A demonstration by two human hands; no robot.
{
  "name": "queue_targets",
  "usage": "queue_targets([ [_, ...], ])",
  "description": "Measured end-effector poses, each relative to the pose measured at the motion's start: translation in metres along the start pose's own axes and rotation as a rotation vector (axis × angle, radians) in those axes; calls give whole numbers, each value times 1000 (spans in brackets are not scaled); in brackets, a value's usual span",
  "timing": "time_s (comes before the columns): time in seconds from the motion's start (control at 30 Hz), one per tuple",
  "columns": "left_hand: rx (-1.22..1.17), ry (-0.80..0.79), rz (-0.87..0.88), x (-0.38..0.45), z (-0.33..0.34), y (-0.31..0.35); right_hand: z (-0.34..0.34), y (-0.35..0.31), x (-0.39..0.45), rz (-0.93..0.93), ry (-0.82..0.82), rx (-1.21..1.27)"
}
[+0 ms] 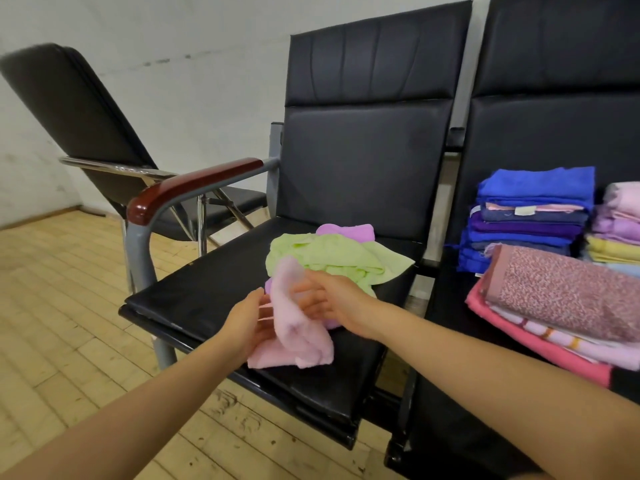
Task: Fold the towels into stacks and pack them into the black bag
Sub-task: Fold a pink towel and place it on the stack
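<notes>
A crumpled pink towel [294, 334] hangs over the black chair seat [207, 299], held from both sides. My left hand [247, 320] grips its left edge and my right hand [329, 299] grips its upper right part. Just behind it lies a loose light-green towel [329, 258], with a purple towel [346, 232] behind that. On the neighbouring seat to the right stand folded stacks: blue and purple towels [530, 216], pink, lilac and yellow ones [616, 223], and a speckled pink towel [568, 289] on top of a striped pink pile. No black bag is in view.
The chair has a dark red armrest [187, 188] on its left and a tall black backrest [367, 133]. A second reclined black chair [79, 109] stands at the far left by the white wall. Wooden floor [69, 323] spreads to the left.
</notes>
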State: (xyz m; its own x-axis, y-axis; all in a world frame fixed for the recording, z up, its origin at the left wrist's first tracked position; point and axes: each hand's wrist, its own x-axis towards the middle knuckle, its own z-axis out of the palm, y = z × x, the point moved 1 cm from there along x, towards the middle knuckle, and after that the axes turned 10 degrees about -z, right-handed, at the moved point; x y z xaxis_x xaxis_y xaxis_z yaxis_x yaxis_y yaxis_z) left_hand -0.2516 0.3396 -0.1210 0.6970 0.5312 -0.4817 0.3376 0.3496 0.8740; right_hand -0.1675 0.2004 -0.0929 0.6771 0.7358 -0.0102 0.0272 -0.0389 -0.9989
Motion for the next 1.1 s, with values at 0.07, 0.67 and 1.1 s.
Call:
queue_targets([
  [0.07, -36, -6, -24, -1, -1, -1, 12, 6, -1, 19, -95, -29],
  [0.67, 820, 349, 319, 26, -14, -14, 19, 40, 7, 199, -62, -166],
  [1.1, -203, -295, -53, -35, 54, 21, -41, -1, -23, 6, -25, 219],
])
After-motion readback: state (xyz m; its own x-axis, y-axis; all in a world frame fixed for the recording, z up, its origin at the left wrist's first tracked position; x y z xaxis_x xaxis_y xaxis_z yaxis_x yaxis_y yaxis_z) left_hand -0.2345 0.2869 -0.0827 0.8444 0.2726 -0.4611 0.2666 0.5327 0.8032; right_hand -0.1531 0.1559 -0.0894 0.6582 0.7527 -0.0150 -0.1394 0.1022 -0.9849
